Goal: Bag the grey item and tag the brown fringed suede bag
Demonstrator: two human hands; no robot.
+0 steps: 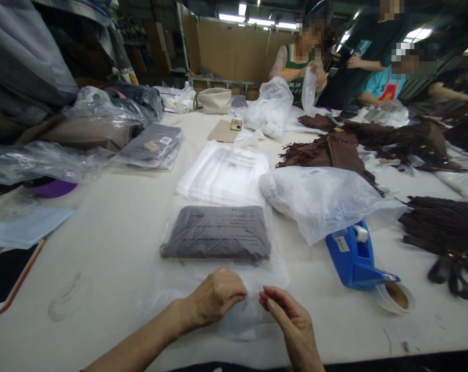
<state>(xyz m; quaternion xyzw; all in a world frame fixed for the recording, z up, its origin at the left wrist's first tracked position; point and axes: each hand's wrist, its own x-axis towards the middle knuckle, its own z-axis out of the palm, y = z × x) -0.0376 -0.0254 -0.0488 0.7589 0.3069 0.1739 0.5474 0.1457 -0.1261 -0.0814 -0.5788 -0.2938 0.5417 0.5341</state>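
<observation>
A dark grey folded pouch lies inside a clear plastic bag with black print, flat on the table in front of me. My left hand is over the bag's near part, its fingers curled and thumb pressed in; whatever they pinch is hidden. Just to the right, my right hand has thumb and fingertips drawn together over the same part of the bag. Anything between these fingertips is too small to name. A small gap separates the two hands.
Beyond the pouch lies a stack of white plastic bags. A blue tape dispenser, a filled plastic bag and brown fringed bags are at right. Wrapped grey pouches and a phone-like device lie left. Co-workers stand across the table.
</observation>
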